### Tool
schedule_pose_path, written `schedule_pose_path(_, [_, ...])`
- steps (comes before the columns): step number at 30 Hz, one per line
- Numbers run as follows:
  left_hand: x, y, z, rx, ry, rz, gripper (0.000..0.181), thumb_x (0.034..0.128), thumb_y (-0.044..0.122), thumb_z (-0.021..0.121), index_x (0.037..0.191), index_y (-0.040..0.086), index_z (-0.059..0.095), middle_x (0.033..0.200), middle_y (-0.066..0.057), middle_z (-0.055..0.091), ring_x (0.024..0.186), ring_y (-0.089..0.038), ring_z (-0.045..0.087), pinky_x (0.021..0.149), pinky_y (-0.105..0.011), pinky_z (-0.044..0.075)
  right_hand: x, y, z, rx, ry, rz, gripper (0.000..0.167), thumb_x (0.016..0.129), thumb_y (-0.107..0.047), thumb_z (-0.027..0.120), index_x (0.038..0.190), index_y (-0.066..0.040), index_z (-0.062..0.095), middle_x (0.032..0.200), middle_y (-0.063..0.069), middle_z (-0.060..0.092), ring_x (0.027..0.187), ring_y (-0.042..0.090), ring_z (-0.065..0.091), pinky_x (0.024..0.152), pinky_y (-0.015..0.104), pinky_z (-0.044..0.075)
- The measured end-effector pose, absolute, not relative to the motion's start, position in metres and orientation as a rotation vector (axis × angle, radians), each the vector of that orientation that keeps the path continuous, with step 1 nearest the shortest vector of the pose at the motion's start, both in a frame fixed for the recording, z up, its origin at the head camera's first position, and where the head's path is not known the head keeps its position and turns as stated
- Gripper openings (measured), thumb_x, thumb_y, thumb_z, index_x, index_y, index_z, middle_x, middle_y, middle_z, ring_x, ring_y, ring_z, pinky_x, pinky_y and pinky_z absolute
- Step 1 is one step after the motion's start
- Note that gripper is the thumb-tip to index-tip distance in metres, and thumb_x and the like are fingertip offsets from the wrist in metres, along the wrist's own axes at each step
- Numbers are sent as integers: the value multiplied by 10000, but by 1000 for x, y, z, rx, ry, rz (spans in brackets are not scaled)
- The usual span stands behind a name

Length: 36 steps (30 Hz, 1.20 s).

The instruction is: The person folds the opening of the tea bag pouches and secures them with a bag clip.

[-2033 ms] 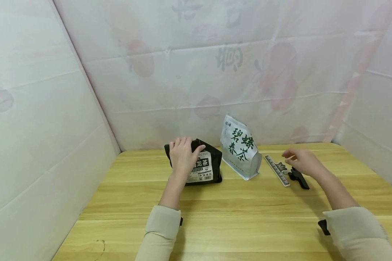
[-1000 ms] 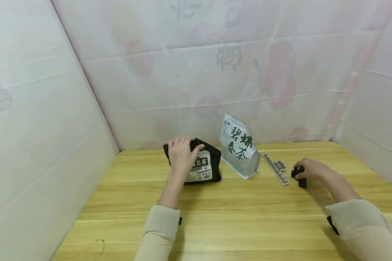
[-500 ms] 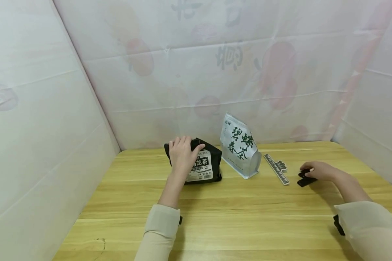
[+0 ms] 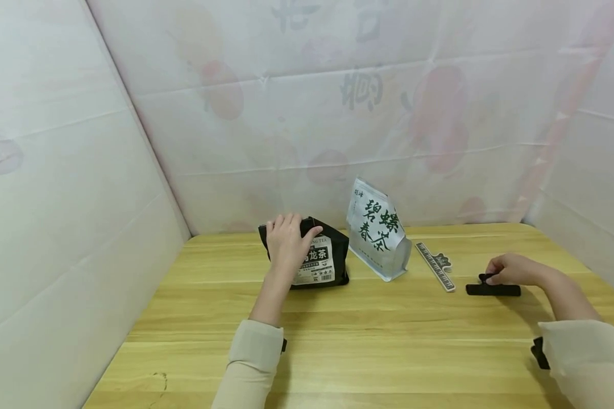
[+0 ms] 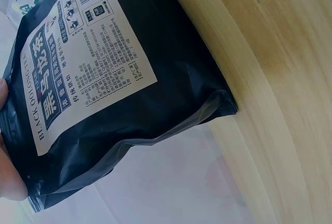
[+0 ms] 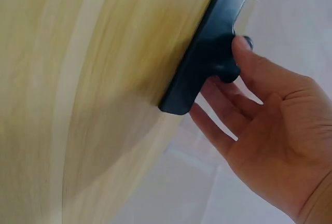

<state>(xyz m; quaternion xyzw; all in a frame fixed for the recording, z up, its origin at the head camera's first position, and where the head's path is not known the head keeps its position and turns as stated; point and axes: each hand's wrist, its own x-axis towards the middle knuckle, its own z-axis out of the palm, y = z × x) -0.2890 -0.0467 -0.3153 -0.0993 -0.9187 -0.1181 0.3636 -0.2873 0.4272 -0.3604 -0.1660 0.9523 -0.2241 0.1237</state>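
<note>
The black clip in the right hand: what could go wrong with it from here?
The right hand pinches the black clip by its handle, so it might slip or swivel. The keyboard-patterned clip lies between it and the white bag, so a low sideways move could bump it.

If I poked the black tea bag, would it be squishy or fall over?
The black bag would probably squish, because its side looks creased. It might not tip easily: the left hand grips its top. Its slight shine suggests it could feel slippery.
</note>
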Motion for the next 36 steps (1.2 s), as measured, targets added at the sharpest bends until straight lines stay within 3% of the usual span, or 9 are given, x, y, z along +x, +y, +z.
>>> schedule_pose_path(4, [-289,-47,-316,-253,-2359,-303,506,821,561,545,1002,95,626,920,-18,612,839,-211,493,801,-350,330,-282,426,-358,-464,2728,-766,230,821,-100,667,843,15,470,732,17,445,630,133,418,577,288,374])
schedule_pose_path(9, [-289,-46,-316,-246,-2381,-291,516,830,567,527,1021,98,625,939,-17,615,865,-212,493,824,-357,328,-279,427,-350,-414,2633,-793,329,831,-106,657,974,138,490,795,53,545,675,207,546,609,359,458])
schedule_pose_path(13, [-288,-46,-315,-235,-2392,-276,521,834,574,511,1028,103,624,944,-13,611,873,-209,491,824,-351,325,-278,426,-343,-388,2632,-721,354,841,-120,640,1023,160,524,849,57,577,718,225,557,638,393,466])
schedule_pose_path(20, [-288,-46,-316,-239,-2365,-274,503,826,566,530,1001,104,625,902,-10,603,830,-205,489,799,-345,326,-274,418,-335,-395,2709,-704,287,830,-106,637,955,130,532,831,50,546,712,186,524,647,374,488])
schedule_pose_path(27, [-288,-47,-316,-234,-2359,-279,492,821,563,540,974,102,621,871,-8,593,824,-204,490,797,-344,328,-270,398,-322,-417,2820,-638,350,824,-201,673,976,95,563,847,32,574,716,165,560,624,351,473])
schedule_pose_path(36, [-288,-47,-316,-243,-2341,-293,491,815,556,554,976,98,629,877,-11,605,826,-205,497,800,-344,332,-262,375,-309,-519,2868,-643,293,845,-223,660,966,33,587,838,9,576,721,171,543,593,316,448])
